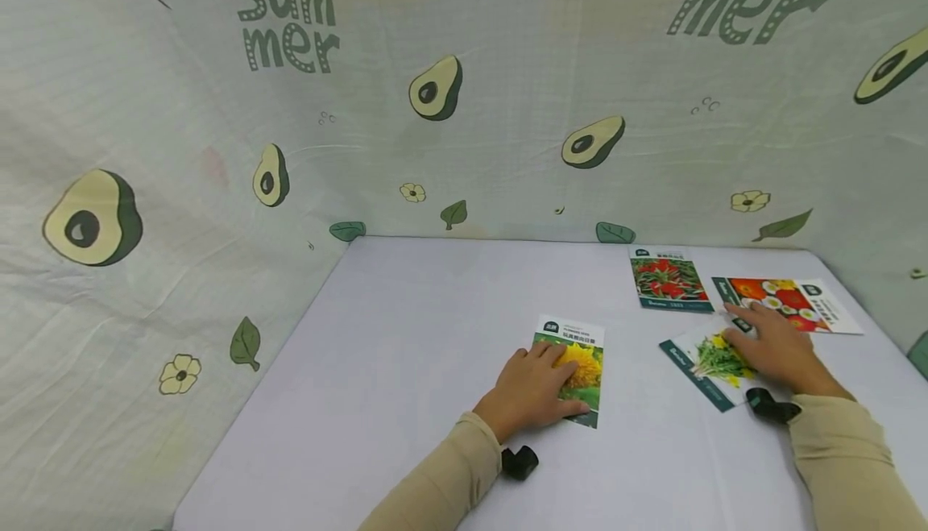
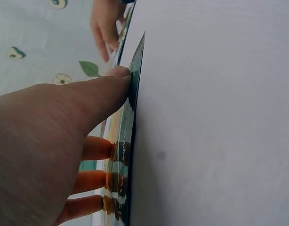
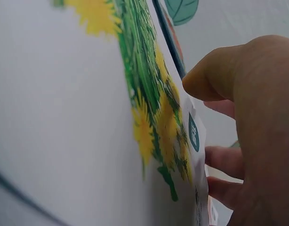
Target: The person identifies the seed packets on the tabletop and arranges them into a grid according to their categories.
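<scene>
My left hand (image 1: pixel 528 390) rests on a seed packet with a yellow sunflower-like bloom (image 1: pixel 586 366). In the left wrist view, its thumb (image 2: pixel 104 92) and fingertips touch the packet's printed face (image 2: pixel 127 120), one corner of which stands slightly off the table. My right hand (image 1: pixel 783 350) lies over the upper end of a dandelion seed packet (image 1: pixel 714 366), which is turned askew. In the right wrist view, the fingertips touch that packet's top edge (image 3: pixel 200 162), while whether the thumb touches its face I cannot tell.
Behind the right hand lie a packet with red flowers (image 1: pixel 669 280) and a sideways packet with red, orange and white flowers (image 1: pixel 834 313). All are on a white table (image 1: pixel 406 338). An avocado-patterned cloth (image 1: pixel 507 152) hangs behind and at the sides.
</scene>
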`<action>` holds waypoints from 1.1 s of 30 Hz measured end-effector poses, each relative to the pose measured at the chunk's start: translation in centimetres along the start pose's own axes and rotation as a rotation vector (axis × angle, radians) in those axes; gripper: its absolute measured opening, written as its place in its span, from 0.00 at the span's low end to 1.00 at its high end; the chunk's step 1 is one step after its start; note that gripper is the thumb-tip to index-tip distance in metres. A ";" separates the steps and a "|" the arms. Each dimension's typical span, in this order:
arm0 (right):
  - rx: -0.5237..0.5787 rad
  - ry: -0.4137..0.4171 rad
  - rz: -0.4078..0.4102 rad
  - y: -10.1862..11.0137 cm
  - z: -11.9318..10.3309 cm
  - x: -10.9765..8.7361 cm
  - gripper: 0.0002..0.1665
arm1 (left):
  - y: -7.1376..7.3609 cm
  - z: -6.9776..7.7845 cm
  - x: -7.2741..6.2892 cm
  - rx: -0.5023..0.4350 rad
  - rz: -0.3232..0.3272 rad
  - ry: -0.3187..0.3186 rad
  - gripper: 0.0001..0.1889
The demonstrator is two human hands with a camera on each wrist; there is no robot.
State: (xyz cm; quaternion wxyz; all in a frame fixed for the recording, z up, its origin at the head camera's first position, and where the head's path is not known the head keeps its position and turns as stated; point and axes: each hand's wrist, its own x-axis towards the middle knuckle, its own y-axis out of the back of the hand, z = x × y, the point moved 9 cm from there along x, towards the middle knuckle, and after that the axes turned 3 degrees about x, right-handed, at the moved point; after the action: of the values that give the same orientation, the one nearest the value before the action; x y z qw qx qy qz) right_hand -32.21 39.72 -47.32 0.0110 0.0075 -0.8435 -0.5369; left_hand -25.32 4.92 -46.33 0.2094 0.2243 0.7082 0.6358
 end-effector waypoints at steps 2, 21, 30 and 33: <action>-0.006 -0.002 0.024 0.1 0.0 -0.1 0.38 | -0.1 -0.1 -0.1 0.000 0.005 -0.003 0.37; 0.028 0.023 0.054 0.3 -1.0 -0.5 0.35 | 0.0 -1.3 -1.1 -0.012 0.015 0.029 0.36; -0.009 0.048 0.042 0.4 -1.6 -0.9 0.34 | -0.3 -2.1 -1.8 -0.012 0.020 0.050 0.37; -0.012 0.047 0.049 0.4 -1.7 -0.9 0.34 | -0.2 -2.2 -2.0 -0.012 0.017 0.052 0.37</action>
State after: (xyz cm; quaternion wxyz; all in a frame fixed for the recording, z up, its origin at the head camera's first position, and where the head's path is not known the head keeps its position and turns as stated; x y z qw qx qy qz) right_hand -31.23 38.35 -46.26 0.0439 -0.0007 -0.8397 -0.5412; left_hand -24.99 2.00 -46.24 0.1866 0.2125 0.7077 0.6474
